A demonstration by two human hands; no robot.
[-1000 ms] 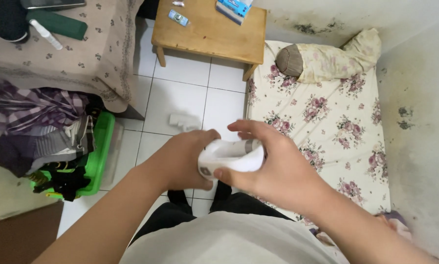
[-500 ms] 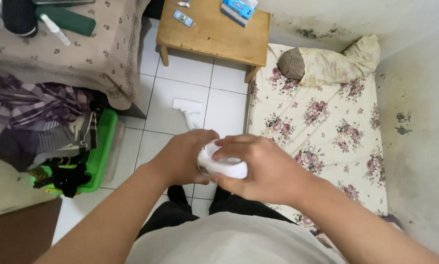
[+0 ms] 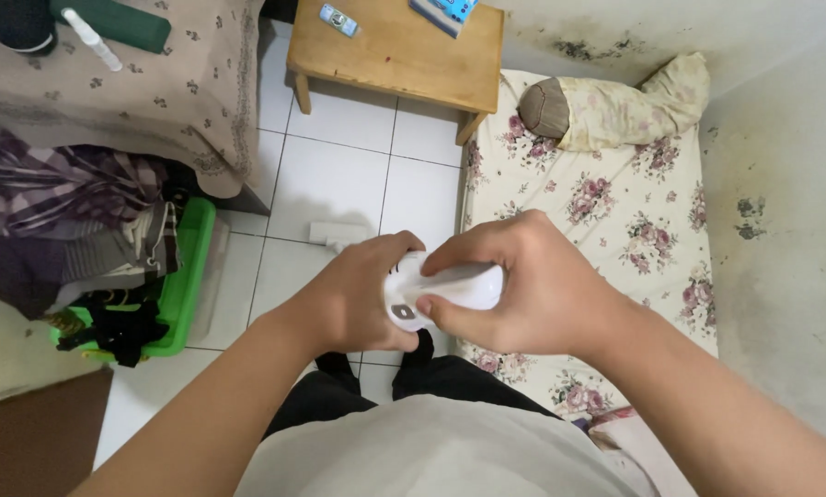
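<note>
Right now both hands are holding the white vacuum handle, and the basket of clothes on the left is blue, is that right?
Not quite. The left hand and right hand do hold the white vacuum handle, but the basket of clothes on the left is green, not blue, as the head view shows.

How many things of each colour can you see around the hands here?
White: 3 - handheld vacuum, its floor head, spray bottle
Green: 2 - laundry basket, case
Wooden brown: 1 - low table
Floral cream: 2 - mattress, pillow
Total: 8
</note>
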